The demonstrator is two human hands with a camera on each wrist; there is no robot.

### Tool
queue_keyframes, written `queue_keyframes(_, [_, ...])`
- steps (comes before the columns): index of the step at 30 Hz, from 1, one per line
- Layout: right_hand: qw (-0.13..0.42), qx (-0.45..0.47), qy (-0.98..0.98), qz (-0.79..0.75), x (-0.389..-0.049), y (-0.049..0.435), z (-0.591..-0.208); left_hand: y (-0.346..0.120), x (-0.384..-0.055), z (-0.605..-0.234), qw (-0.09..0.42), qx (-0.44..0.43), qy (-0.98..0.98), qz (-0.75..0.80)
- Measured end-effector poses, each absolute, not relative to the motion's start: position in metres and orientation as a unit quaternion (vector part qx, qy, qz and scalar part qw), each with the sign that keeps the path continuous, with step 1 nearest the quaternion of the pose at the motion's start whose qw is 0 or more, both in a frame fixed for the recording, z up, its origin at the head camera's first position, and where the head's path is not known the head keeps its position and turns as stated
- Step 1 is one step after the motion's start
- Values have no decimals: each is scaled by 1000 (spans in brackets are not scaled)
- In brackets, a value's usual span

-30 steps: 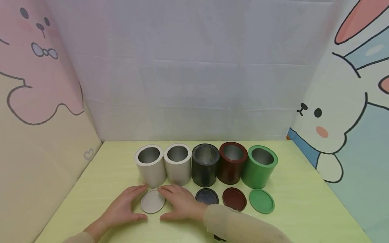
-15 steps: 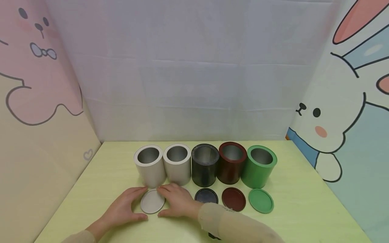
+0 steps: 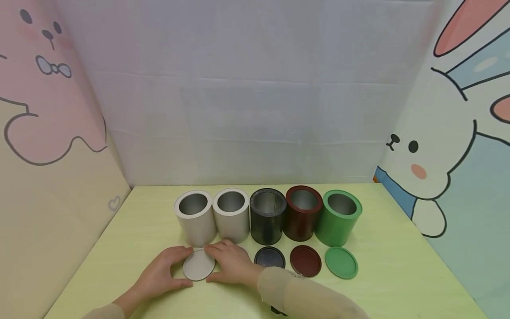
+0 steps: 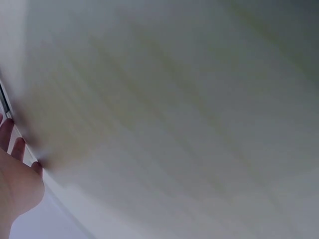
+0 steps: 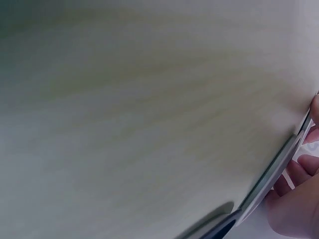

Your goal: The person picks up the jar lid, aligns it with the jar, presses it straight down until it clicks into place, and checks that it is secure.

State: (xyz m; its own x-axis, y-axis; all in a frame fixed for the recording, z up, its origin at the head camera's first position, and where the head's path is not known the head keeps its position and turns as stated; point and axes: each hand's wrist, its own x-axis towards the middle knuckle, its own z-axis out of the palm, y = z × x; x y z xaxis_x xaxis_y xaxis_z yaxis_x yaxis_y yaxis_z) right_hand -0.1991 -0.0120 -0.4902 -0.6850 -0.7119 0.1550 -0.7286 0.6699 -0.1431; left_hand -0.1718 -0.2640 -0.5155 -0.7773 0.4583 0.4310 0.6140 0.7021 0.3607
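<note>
A white round lid [image 3: 199, 265] lies on the yellow table between my two hands. My left hand [image 3: 161, 270] rests at its left side, thumb and fingers spread apart, with the fingertips right by the lid's upper left edge. From the other side comes my right hand [image 3: 232, 263], its fingertips overlapping the upper right rim and its thumb near the lower right rim. Another pale lid [image 3: 244, 252] shows only a sliver behind the right hand. In the left wrist view, several fingertips [image 4: 19, 144] show at the frame's left side.
Behind the hands stands a row of lidless cans: two white [image 3: 196, 223] [image 3: 233, 221], one black [image 3: 268, 228], one dark red [image 3: 301, 223], one green [image 3: 337, 226]. Black [image 3: 269, 257], dark red [image 3: 305, 261] and green [image 3: 341, 262] lids lie before them. A white cloth backdrop [image 3: 255, 110] stands behind.
My right hand has shifted slightly left, and its thumb has come nearer the white lid. The left hand stays almost still. The whole view has drifted a little.
</note>
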Motion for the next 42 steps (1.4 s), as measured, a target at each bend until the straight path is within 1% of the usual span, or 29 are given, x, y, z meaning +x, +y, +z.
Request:
queue_keyframes(9, [42, 376, -920, 101, -200, -14, -496, -261, -171, -514, 158, -288, -907, -261])
queue_keyframes(22, [68, 388, -914, 100, -201, -15, -498, -261, -171, -514, 141, -271, -915, -265])
queue_keyframes(29, [59, 400, -909, 99, -202, -13, -496, -260, -173, -512, 121, -255, -921, -269])
queue_keyframes(36, [40, 404, -907, 110, -204, -12, -495, -260, -172, -512, 125, -267, -916, -272])
queue_keyframes(42, [36, 409, -903, 127, -206, -11, -493, -259, -170, -510, 121, -247, -920, -279])
